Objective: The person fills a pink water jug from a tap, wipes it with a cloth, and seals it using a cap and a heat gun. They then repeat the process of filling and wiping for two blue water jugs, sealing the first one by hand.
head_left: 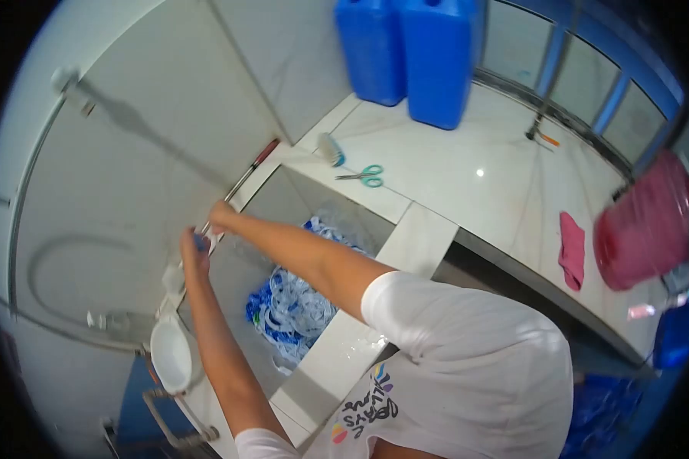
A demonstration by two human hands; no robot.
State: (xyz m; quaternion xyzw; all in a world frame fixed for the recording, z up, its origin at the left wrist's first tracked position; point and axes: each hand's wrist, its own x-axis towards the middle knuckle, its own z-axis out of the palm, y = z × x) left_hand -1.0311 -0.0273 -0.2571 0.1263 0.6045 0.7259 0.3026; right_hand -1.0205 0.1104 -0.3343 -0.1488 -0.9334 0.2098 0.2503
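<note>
At the sink's back ledge, my right hand (pixel 220 217) is closed, with fingers together, at the lower end of a thin metal rod with a red handle (pixel 265 153). Just below it, almost touching, my left hand (pixel 194 249) is closed around a small blue thing (pixel 201 243), mostly hidden by the fingers. Beneath my forearms, a tangled heap of blue and white strips (pixel 291 306) lies in the sink basin (pixel 230 287). Scissors with green handles (pixel 370 177) and a brush (pixel 331 150) rest on the counter beside the basin.
Two blue jerrycans (pixel 439 65) stand on the white tiled counter (pixel 475 191) at the back. A pink cloth (pixel 571 251) lies near a pink bucket (pixel 643 226) at the right. A white bowl (pixel 171 354) sits left of the basin, near a pipe (pixel 164 424).
</note>
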